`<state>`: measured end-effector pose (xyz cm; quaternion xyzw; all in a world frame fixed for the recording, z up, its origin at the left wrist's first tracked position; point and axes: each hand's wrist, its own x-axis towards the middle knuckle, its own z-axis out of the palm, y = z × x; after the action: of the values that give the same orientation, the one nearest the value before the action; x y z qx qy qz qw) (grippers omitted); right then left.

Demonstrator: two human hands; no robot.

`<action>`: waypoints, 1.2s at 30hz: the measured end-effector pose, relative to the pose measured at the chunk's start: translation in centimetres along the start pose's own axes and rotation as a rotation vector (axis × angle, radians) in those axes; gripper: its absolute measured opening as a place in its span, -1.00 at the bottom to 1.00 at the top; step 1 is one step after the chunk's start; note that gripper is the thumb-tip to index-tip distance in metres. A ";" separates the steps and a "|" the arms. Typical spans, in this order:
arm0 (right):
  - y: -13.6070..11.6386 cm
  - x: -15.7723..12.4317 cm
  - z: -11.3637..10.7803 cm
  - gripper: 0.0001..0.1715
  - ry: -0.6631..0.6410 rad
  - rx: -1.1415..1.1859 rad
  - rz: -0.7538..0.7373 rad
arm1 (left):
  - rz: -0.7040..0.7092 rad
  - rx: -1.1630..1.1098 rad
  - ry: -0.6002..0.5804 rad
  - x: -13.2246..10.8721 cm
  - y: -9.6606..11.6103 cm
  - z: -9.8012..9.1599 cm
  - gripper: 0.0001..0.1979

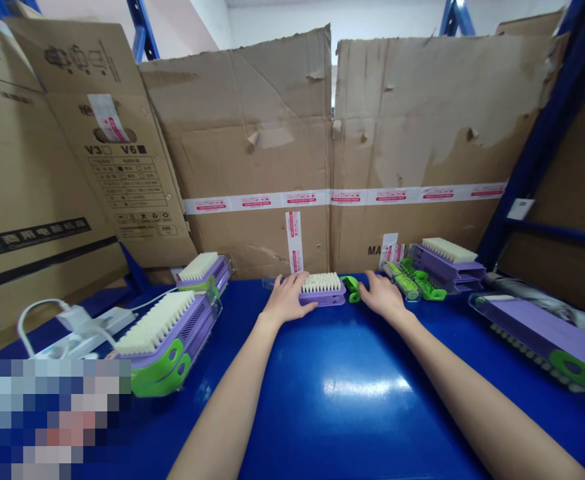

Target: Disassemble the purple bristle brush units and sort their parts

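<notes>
My left hand [286,298] grips the left end of a purple brush [325,293]. Cream bristles point upward from this brush, and my thumb lies along its near side. Just off the brush's right end stands a bright green handle-shaped piece [352,289]. My right hand [381,293] is beside that piece, thumb close to its right edge and index finger stretched forward. I see nothing between those fingers, though whether the thumb touches the green piece is unclear. Right of this hand lie a clear-and-green part [402,280] and another green piece [425,283].
Two purple brushes [157,327] [200,270] lie bristles up at left, near a white power strip [107,323]. At right are a bristle-topped purple block [445,267] and a bristles-down brush [547,333]. Cardboard [252,147] walls the back of the blue table [342,427]. A pixelated patch covers the lower left.
</notes>
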<state>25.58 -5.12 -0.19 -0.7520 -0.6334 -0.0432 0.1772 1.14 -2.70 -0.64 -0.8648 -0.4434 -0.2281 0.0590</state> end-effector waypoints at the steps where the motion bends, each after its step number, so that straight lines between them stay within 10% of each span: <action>1: 0.0 0.0 -0.1 -0.49 -0.053 0.009 0.018 | -0.015 0.002 -0.008 0.0 0.0 0.1 -0.25; 13: -0.3 -0.4 -0.8 -0.54 -0.129 -0.050 0.119 | -0.095 0.088 -0.053 0.3 0.7 0.1 -0.22; 24: -0.6 -0.5 -0.3 -0.68 0.268 -0.107 -0.176 | -0.145 0.014 -0.071 0.3 0.8 0.1 -0.21; 36: -0.1 -0.2 0.2 -0.61 0.270 -0.129 -0.188 | -0.154 0.014 -0.084 0.2 0.9 0.0 -0.21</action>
<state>25.37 -5.24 -0.40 -0.6865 -0.6675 -0.2008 0.2071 1.97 -3.06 -0.44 -0.8364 -0.5124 -0.1926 0.0287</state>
